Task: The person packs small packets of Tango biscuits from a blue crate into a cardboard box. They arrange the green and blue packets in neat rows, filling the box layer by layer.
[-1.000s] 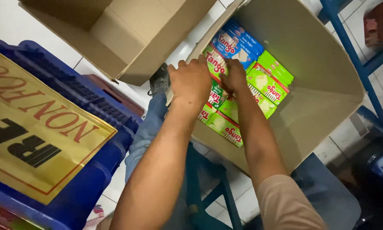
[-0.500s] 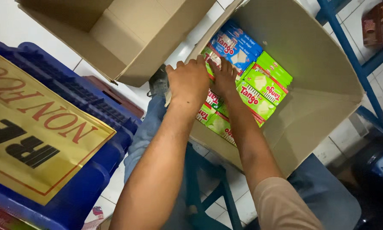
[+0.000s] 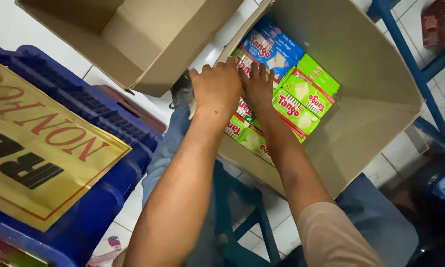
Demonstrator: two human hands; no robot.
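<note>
An open cardboard box point(image 3: 376, 113) holds several green snack packets point(image 3: 301, 99) and blue snack packets point(image 3: 274, 47), packed on edge. Both my hands are inside it at its left wall. My left hand point(image 3: 216, 89) is knuckles-up over the packets by the wall, its fingers curled down out of sight. Beside it and touching it, my right hand point(image 3: 258, 85) lies flat on the packets with its fingers spread. A red-and-green packet point(image 3: 243, 110) shows just below the two hands.
A second, empty cardboard box point(image 3: 133, 44) stands at the upper left. A blue plastic crate point(image 3: 98, 163) with a yellow printed sign point(image 3: 29, 153) is at the left. The box rests on a blue stool frame point(image 3: 242, 222), with blue metal legs point(image 3: 410, 54) at the right.
Both hands have slid a little toward the box's far left corner and sit closer together. The packets under them have barely shifted.
</note>
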